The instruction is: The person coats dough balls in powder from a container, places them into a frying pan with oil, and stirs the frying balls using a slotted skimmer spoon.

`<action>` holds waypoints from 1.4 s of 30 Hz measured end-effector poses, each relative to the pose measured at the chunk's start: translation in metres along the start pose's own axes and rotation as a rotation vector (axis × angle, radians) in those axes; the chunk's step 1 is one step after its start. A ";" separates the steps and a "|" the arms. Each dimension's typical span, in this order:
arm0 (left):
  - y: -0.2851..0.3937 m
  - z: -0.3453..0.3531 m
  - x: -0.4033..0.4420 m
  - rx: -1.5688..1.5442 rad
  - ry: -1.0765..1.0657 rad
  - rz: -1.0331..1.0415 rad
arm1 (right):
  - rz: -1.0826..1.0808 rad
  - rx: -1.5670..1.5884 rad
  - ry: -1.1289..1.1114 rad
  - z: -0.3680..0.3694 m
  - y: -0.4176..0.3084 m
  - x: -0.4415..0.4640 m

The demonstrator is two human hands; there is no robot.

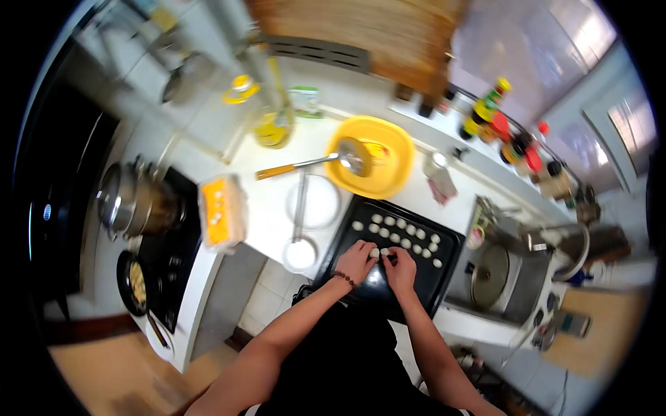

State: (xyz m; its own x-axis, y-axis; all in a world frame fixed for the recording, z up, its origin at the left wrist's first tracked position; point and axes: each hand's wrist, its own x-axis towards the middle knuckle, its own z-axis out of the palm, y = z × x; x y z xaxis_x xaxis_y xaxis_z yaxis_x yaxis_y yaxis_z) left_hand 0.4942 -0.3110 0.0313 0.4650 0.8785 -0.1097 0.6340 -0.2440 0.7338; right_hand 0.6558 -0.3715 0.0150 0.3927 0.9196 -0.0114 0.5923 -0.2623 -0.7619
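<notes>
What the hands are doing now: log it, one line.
left hand: at white ball | right hand: at neighbouring ball | grips: unclear | black tray: under both hands, more balls ahead

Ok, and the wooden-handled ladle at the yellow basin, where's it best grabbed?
Probably by its wooden handle, coming from the left with the left hand: the long handle juts out leftward past the rim of the yellow basin, while the round metal head sits over the inside.

Tray (pixel 430 283): blk metal, glossy. White balls (pixel 390 220): matt, smooth. Basin (pixel 398 154): smooth plastic. Ladle (pixel 354 157): shiny metal w/ wood hdl (pixel 275 170). Sink (pixel 520 304): metal, prob. brushed, bit blurry.
</notes>
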 end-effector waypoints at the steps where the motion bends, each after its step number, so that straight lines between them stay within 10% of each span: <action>1: -0.012 -0.024 -0.007 -0.025 0.074 -0.008 | -0.018 0.094 -0.046 0.014 -0.030 0.007; 7: -0.097 -0.196 -0.078 -0.055 0.512 -0.243 | -0.491 0.163 -0.223 0.130 -0.210 0.024; 12: -0.203 -0.262 -0.103 -0.150 0.542 -0.247 | -0.404 0.395 -0.172 0.225 -0.290 0.019; 21: -0.259 -0.314 -0.154 -0.262 0.580 -0.309 | -0.110 0.238 0.045 0.223 -0.271 0.016; 31: -0.274 -0.321 -0.150 -0.185 0.393 -0.358 | -0.336 -0.710 -0.569 0.333 -0.234 -0.006; 36: -0.287 -0.339 -0.146 -0.109 0.412 -0.435 | -0.376 -0.531 -0.600 0.337 -0.216 0.004; 42: -0.300 -0.359 -0.138 0.075 0.407 -0.343 | -0.451 -0.003 -0.517 0.320 -0.362 0.007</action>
State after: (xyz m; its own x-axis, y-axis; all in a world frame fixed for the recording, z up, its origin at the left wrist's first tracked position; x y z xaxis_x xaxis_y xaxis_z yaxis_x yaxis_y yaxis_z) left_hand 0.0180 -0.2119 0.0673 -0.0439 0.9975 -0.0548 0.7568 0.0690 0.6500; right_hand 0.2191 -0.1768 0.0839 -0.2792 0.9602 -0.0018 0.6213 0.1793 -0.7628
